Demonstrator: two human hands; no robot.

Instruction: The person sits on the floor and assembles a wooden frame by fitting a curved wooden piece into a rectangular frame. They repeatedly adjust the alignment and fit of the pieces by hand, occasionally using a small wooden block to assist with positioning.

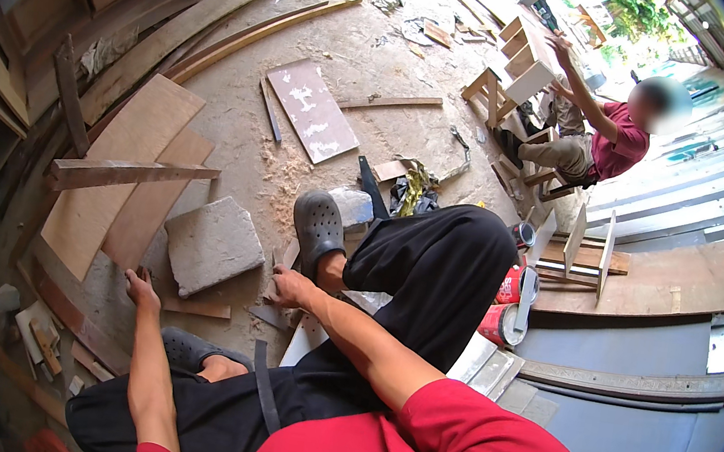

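My left hand (141, 290) is closed beside the lower end of a thin plywood sheet (161, 186); what its fingers hold is too small to tell. Beside my grey clog (318, 229), my right hand (288, 289) is also closed, with a small wooden piece (287, 255) just past its fingers. I cannot make out whether it grips that piece. Between my hands lies a rough, pale stone slab (215, 248), with a short flat board (196, 307) partly under its near edge. Another, wider plywood sheet (118, 166) lies to the left, crossed by a wooden batten (135, 177).
A handsaw (371, 188) stands beyond my clog, near a grey block (352, 206). A patchy painted board (312, 110) lies on the floor ahead. Red cans (503, 324) stand right of my knee. Another person (623, 132) sits far right beside a wooden frame (525, 60).
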